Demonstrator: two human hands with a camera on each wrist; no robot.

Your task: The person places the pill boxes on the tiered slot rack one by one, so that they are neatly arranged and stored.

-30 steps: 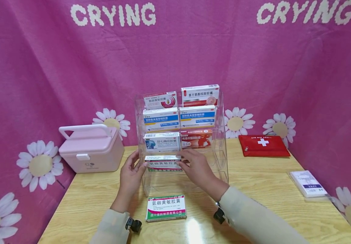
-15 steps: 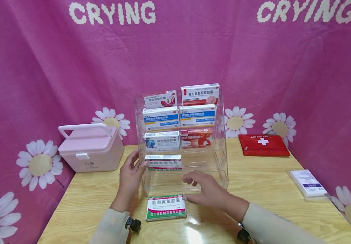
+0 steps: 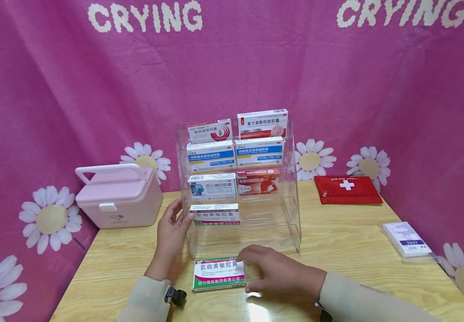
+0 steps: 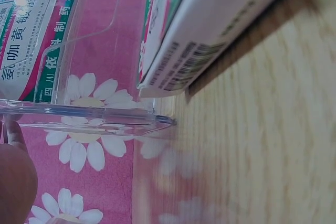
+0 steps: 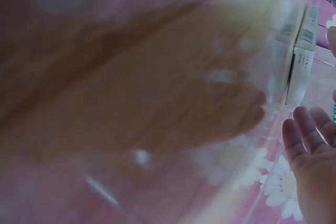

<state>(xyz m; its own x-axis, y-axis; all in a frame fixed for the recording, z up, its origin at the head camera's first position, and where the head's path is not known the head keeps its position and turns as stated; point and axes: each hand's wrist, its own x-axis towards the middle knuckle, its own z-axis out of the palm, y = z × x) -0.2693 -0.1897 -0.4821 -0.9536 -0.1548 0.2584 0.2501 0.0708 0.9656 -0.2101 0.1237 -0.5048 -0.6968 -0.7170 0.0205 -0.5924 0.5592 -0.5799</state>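
Observation:
A clear acrylic display rack stands mid-table with medicine boxes on its tiers. My left hand holds the rack's left side, its thumb at the corner of a green-and-magenta capsule box on the lower tier. In the left wrist view, part of that hand shows beside the clear panel. A matching capsule box lies flat on the table before the rack. My right hand is at its right end, fingers over the upper right corner and thumb beside the lower one. The right wrist view shows the fingers extended, with nothing held.
A pink lidded case stands at the left. On the right are a red first aid pouch and a white pack of boxes. Higher tiers hold several boxes, including a red one. A pink flowered cloth hangs behind.
My right hand has left the lower-tier box in the rack and come down and toward me to the box on the table. The left hand has stayed on the rack.

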